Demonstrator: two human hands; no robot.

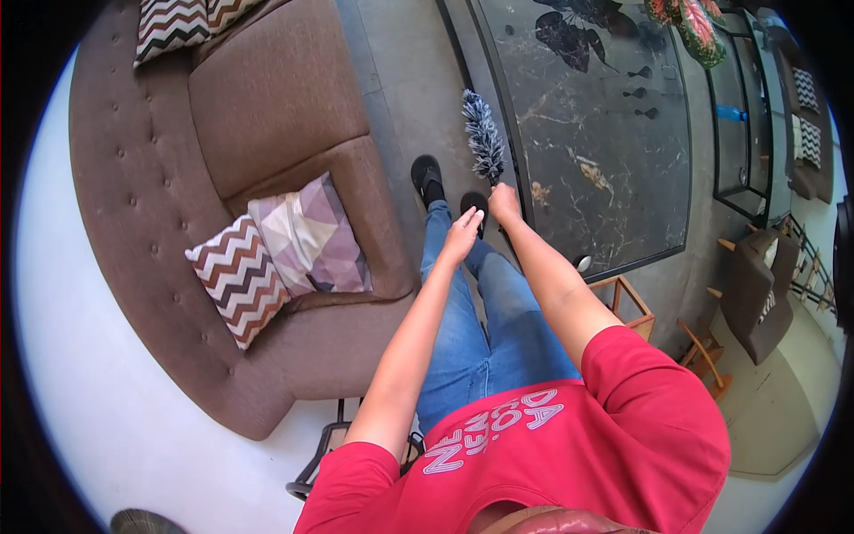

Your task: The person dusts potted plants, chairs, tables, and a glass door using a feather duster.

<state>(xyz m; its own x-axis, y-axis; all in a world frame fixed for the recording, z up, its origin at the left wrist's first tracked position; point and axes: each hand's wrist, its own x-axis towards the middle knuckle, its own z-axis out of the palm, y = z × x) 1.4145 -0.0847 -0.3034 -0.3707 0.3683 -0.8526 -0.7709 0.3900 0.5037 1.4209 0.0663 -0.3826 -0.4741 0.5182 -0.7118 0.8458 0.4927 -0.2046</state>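
Red sleeves point(654, 383) lead to the hands: the right hand point(505, 205) is curled round the lower end of a duster point(483, 133); just beside it, the left hand point(462, 235) is half bent, whether gripping anything I cannot tell. The duster's long axis runs roughly along the side of the table point(623, 205), fluffy tip pointing forward, slightly left; farther left stands a sofa point(276, 98).

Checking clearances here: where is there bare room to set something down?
Bare: the middle of the marble tabletop, below the dark leaf shapes, and the brown sofa seat above the geometric-print cushion. Crowded: the sofa's lower corner, with a chevron cushion alongside, and beside the tabletop's left edge, where the right hand holds the fluffy duster near the left hand.
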